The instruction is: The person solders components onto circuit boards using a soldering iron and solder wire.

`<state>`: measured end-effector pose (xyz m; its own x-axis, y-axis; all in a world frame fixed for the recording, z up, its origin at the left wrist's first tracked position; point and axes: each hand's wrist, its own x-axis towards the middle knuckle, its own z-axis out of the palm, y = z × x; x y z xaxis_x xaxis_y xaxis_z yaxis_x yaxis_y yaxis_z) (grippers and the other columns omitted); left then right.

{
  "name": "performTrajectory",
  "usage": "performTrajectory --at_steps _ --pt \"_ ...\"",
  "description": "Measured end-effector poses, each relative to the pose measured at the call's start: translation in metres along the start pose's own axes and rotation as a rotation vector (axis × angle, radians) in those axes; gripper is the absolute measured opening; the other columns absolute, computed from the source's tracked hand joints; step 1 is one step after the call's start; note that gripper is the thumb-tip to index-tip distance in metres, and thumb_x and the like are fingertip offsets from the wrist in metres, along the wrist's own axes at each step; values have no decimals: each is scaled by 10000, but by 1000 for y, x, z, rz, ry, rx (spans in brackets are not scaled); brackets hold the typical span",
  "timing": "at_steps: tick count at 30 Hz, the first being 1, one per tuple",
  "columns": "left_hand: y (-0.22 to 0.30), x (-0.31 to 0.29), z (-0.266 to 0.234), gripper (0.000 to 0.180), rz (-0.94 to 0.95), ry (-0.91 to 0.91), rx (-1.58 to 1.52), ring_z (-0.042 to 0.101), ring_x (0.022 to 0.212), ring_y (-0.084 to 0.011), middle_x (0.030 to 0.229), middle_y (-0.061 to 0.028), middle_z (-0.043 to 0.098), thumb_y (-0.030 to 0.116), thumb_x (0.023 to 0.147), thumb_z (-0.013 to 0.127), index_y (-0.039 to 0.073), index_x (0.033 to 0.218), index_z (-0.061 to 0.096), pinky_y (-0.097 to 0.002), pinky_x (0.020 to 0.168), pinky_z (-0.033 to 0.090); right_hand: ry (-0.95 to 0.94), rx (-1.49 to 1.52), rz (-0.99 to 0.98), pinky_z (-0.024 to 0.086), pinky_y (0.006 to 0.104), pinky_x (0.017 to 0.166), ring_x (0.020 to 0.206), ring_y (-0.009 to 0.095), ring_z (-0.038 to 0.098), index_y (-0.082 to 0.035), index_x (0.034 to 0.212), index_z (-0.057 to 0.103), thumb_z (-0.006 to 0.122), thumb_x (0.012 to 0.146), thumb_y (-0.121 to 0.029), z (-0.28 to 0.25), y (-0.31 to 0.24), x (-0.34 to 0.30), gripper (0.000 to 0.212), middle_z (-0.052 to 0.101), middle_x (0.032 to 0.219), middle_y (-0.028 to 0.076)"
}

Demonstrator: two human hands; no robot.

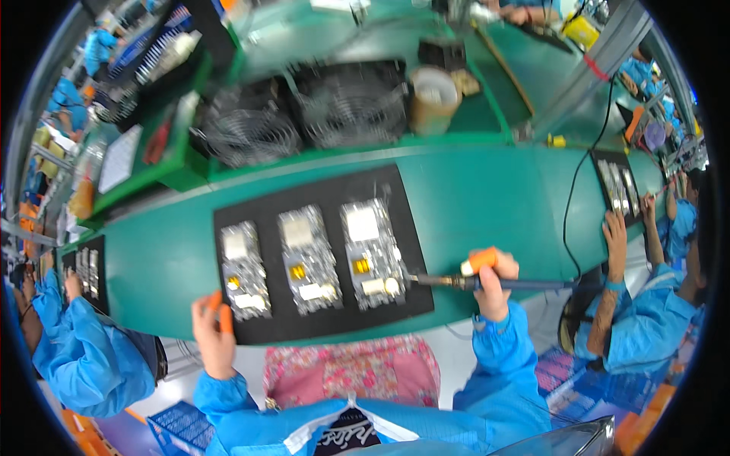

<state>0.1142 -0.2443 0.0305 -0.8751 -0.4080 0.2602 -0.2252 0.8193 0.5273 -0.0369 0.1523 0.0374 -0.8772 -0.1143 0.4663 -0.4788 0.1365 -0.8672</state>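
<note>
My right hand (494, 283) is closed around a soldering iron (532, 285), an orange cover on one finger. The iron's thin metal tip points left and lies close to the right edge of the rightmost circuit board (370, 254); contact cannot be made out. A middle circuit board (308, 261) and a left circuit board (245, 271) stand in the same row. All three rest on a black mat (331, 330). Beside the mat's lower left corner is my left hand (213, 334), fingers loosely apart, orange covers on two digits. It appears to hold nothing.
Behind the green bench surface (487, 197) stand two black fans with wire guards (353, 114) and a tape roll (435, 99). A black cable (566, 220) hangs at the right. Co-workers in blue sit on either side, with similar boards (617, 186) before them.
</note>
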Motion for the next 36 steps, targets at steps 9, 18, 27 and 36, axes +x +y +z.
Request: performTrajectory --at_steps 9,18,27,36 --pt "19 14 44 412 -154 -192 -729 525 740 -104 856 -32 499 -59 752 631 -7 1148 531 -193 565 505 210 175 -6 373 238 394 434 129 495 25 664 528 473 792 -179 11 -17 8 248 512 576 72" --pt "161 14 148 629 124 -699 -854 532 614 -179 1116 -106 573 130 805 628 119 1348 311 -308 648 477 434 288 -116 415 238 472 539 127 482 -4 862 504 463 833 -180 -25 -39 1 182 506 730 68" --pt "187 25 99 483 260 -819 -1033 516 987 -150 1240 -120 506 23 838 559 69 1289 393 -256 669 475 471 419 -140 409 248 634 717 126 481 -34 918 498 466 834 -191 3 -40 15 181 490 796 49" --pt "136 34 -148 252 973 238 -1026 501 495 -196 817 -120 584 24 787 614 12 1021 523 -304 416 399 279 595 -114 417 223 376 458 134 494 -7 946 496 464 830 -183 81 -33 60 213 537 730 98"
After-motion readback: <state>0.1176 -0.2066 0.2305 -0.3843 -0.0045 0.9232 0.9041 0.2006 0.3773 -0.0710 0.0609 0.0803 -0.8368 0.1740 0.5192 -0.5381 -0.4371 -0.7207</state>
